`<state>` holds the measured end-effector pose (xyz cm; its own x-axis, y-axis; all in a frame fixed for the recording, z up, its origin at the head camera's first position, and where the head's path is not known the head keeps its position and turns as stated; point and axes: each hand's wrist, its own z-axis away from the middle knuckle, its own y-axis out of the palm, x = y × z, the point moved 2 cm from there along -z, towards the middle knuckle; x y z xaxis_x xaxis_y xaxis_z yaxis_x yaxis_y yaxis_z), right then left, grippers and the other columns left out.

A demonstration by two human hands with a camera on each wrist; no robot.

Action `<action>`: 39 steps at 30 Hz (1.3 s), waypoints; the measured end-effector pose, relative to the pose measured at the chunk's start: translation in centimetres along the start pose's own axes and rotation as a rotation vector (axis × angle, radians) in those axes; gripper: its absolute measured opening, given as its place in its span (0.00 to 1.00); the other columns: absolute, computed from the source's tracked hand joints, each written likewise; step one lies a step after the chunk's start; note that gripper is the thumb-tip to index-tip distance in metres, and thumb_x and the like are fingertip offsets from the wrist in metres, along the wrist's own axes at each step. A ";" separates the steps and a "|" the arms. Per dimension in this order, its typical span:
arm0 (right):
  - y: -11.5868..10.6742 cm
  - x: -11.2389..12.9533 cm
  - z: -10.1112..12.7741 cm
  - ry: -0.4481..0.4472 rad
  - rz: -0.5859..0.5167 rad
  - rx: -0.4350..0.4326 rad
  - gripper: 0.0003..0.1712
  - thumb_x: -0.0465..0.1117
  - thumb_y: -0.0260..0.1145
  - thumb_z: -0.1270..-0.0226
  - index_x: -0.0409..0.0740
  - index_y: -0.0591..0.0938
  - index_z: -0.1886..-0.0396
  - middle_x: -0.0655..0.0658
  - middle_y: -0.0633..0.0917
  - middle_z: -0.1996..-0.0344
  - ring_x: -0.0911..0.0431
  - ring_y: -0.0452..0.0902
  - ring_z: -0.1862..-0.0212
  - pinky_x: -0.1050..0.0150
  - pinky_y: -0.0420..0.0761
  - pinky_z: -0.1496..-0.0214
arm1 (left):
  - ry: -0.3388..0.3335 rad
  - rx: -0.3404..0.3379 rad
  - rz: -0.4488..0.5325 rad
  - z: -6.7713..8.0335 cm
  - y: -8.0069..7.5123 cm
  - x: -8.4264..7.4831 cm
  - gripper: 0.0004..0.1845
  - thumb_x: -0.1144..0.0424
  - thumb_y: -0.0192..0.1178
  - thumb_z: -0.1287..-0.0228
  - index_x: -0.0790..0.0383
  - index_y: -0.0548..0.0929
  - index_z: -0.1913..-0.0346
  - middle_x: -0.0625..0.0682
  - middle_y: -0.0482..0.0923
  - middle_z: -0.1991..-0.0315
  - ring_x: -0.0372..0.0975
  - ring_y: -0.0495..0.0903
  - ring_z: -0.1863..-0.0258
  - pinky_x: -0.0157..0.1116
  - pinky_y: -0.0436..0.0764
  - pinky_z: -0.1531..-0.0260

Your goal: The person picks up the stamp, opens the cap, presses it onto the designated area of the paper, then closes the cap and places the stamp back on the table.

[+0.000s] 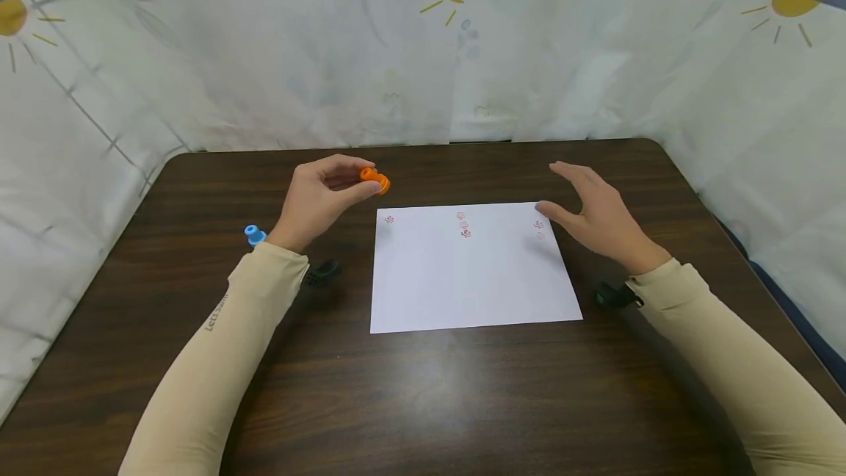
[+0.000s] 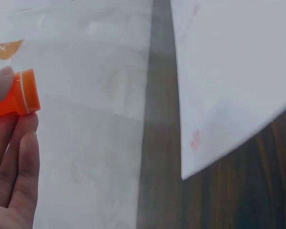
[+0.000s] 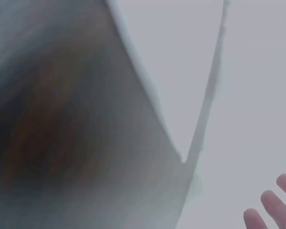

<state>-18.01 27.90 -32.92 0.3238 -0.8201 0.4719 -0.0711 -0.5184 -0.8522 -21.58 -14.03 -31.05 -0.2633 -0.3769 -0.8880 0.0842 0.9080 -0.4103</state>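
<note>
The left hand [image 1: 322,200] pinches an orange stamp [image 1: 375,180] in its fingertips, raised just beyond the far left corner of the white sheet [image 1: 471,278]. The right hand [image 1: 595,215] hovers with fingers spread and relaxed over the sheet's far right corner, holding nothing. The red marks [image 1: 464,225] are too small to read, the right wrist view is blurred, and a blue stamp [image 1: 254,234] is partly hidden behind the left wrist.

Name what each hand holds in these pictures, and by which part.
The left hand pinches an orange stamp by its handle end, the wider ringed end sticking out. The right hand is open and holds nothing.
</note>
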 end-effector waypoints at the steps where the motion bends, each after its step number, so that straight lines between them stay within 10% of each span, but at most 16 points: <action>1: -0.1 0.1 -0.1 0.000 -0.027 -0.040 0.40 0.51 0.70 0.28 0.46 0.67 0.21 0.35 0.72 0.26 0.35 0.72 0.32 0.33 0.74 0.32 | -0.002 -0.006 0.019 0.0 0.1 -0.2 0.20 0.53 0.75 0.38 0.54 0.88 0.46 0.49 0.89 0.50 0.32 0.89 0.55 0.25 0.87 0.52; 21: -1.5 4.2 -3.2 -0.010 -0.462 -0.344 0.24 0.43 0.69 0.28 0.48 0.81 0.34 0.48 0.84 0.38 0.61 0.82 0.39 0.74 0.81 0.37 | 0.062 -0.074 0.378 -1.0 2.9 -3.7 0.17 0.65 0.76 0.40 0.63 0.89 0.49 0.48 0.88 0.52 0.39 0.88 0.51 0.29 0.88 0.49; 39: -1.6 8.9 -3.3 -0.117 -0.804 -0.336 0.19 0.37 0.70 0.30 0.46 0.84 0.40 0.51 0.87 0.48 0.58 0.84 0.47 0.71 0.83 0.41 | 0.072 -0.021 0.470 0.3 4.2 -4.5 0.15 0.69 0.73 0.38 0.63 0.88 0.49 0.49 0.87 0.50 0.40 0.88 0.50 0.31 0.89 0.49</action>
<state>-18.15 20.64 -26.64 0.4889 -0.1552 0.8584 -0.0479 -0.9873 -0.1512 -19.74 -8.57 -28.84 -0.2677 0.0884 -0.9594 0.1909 0.9809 0.0371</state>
